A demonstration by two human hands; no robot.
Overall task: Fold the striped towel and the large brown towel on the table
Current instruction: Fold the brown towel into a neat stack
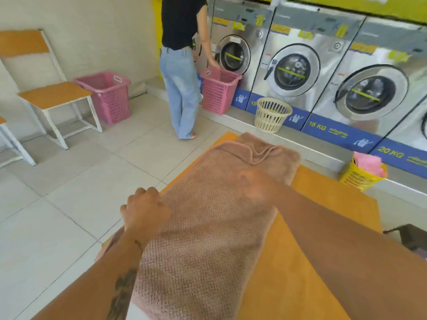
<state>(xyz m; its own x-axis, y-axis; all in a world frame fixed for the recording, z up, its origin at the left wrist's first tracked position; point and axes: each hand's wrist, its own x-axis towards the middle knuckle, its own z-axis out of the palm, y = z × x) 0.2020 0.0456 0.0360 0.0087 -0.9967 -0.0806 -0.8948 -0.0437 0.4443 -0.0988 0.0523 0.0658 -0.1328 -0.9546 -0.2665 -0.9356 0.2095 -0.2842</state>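
Head camera: the large brown towel [208, 239] lies lengthwise on the orange table [288, 273], its far end rumpled into folds. The left hand [145, 211] sits at the towel's left edge, fingers curled onto the cloth there. The right hand [250, 182] lies over the towel's middle, too blurred to tell how its fingers lie. Beyond the table, a yellow basket [360, 179] holds pink cloth [369, 163] beside the washing machines [293, 65], where a person [180, 65] stands at a pink basket [219, 93].

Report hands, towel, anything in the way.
Left hand grips edge of large brown waffle-weave towel. Right hand blurred over it. Striped towel unseen. Nothing blocking.
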